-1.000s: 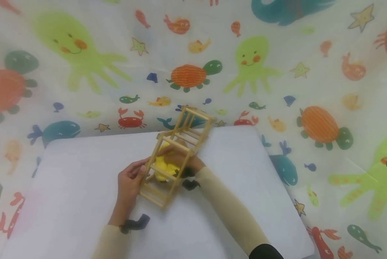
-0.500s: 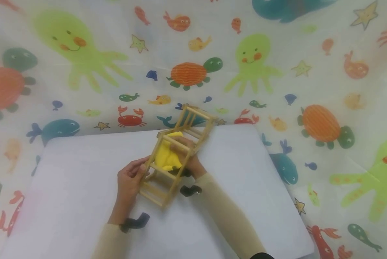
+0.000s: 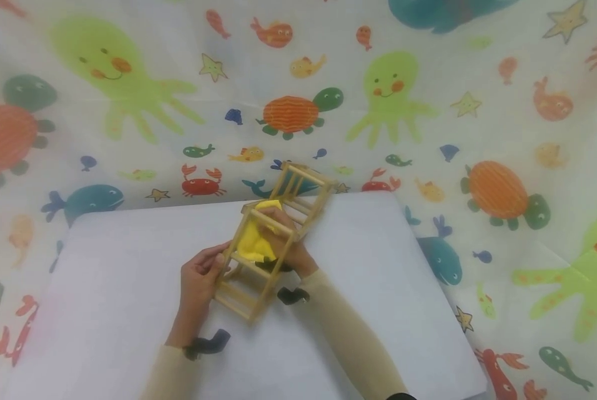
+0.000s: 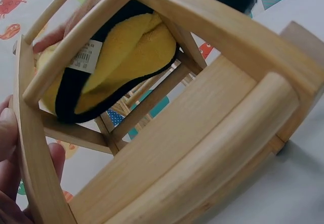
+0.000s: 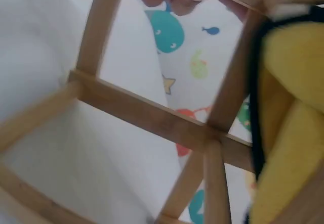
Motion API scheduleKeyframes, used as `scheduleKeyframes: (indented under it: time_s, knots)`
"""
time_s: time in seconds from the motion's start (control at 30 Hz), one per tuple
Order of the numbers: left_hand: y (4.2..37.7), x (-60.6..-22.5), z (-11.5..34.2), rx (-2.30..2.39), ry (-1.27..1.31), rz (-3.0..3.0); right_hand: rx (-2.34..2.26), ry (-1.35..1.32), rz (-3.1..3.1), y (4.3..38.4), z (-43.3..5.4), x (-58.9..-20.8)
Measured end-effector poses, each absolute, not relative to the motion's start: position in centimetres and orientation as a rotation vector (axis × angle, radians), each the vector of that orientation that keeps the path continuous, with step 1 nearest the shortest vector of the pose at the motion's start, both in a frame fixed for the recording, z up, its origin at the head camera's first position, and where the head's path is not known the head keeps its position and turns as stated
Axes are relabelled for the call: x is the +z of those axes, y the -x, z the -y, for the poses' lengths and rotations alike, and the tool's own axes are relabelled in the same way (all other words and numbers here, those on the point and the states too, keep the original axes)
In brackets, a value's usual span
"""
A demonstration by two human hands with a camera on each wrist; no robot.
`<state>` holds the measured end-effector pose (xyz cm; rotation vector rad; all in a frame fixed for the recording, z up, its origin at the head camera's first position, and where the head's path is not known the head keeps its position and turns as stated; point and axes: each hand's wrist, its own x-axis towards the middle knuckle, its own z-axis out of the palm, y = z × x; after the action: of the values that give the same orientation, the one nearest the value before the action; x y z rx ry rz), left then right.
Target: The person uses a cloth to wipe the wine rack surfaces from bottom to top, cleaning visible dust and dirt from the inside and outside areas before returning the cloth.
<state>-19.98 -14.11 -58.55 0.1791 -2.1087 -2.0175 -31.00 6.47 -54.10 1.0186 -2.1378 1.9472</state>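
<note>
Sea creatures in bright colours cover the cloth backdrop [image 3: 153, 33] behind a white counter [image 3: 128, 278]. Above the counter, a wooden rack [image 3: 250, 265] of slats and round rods slants up toward the right; whether it rests on the counter or is held clear of it, I cannot tell. The left hand [image 3: 200, 276] grips its near left rail, thumb on one side and fingers on the other. The right hand [image 3: 283, 236] reaches in from the right and grasps a yellow cloth piece [image 3: 252, 244] with dark edging, which sits among the rack's bars, its top end showing past a crossbar. From the left wrist, a white printed label [image 4: 86, 56] shows on the dark edging. Both wrists wear dark straps [image 3: 207, 343], and the sleeves [image 3: 350, 328] are beige
</note>
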Motion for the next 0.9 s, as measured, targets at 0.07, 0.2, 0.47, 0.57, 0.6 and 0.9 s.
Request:
scheduleKeyframes:
  time_s: [0.07, 0.2, 0.47, 0.57, 0.6, 0.9]
  knots:
    - [19.9, -58.5, 14.1, -2.022, -0.185, 2.093, 1.989, -1.13, 2.201, 30.8, -6.5, -53.7]
    - [20.0, -58.7, 13.8, -2.071, -0.154, 2.036, 2.059, -1.261, 2.378, 30.3, -6.8, -53.0]
    - [20.0, -58.4, 13.4, -2.033, -0.115, 2.033, 1.873, -1.292, 2.468, 29.0, -9.4, -54.4]
    - [19.9, -58.3, 13.5, -2.025, -0.127, 2.011, 1.865, -1.057, 2.464, 28.2, -9.7, -55.9]
    - [19.9, -58.2, 13.6, -2.027, -0.135, 2.008, 1.902, -0.936, 2.447, 27.8, -9.7, -56.3]
    - [19.8, -58.1, 13.5, -1.999, -0.185, 2.057, 2.123, -0.436, 2.028, 25.0, -9.8, -57.4]
